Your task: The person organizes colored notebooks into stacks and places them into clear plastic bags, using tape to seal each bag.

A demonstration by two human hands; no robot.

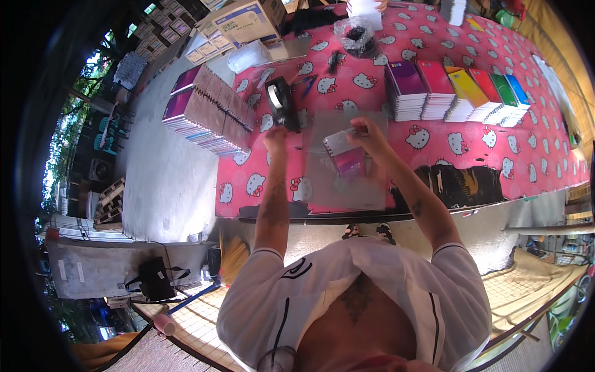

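A small spiral notebook with a purple cover (351, 163) and a whitish upper part lies tilted on a clear plastic sheet (322, 193) in front of me. My right hand (368, 134) is over its upper right corner, fingers bent together; what they pinch is too small to make out. To the left stands a black tape dispenser (281, 102) with a roll of tape in it. My left hand (276, 136) is at the dispenser's near end, its fingers closed, and anything between them is hidden.
Stacks of purple-covered spiral notebooks (207, 110) stand at the left edge of the pink patterned table cover (362, 80). Multicoloured notebook stacks (455, 93) line the right. Blue-handled scissors (308, 84), a clear plastic bag (354, 36) and a cardboard box (248, 23) are farther back.
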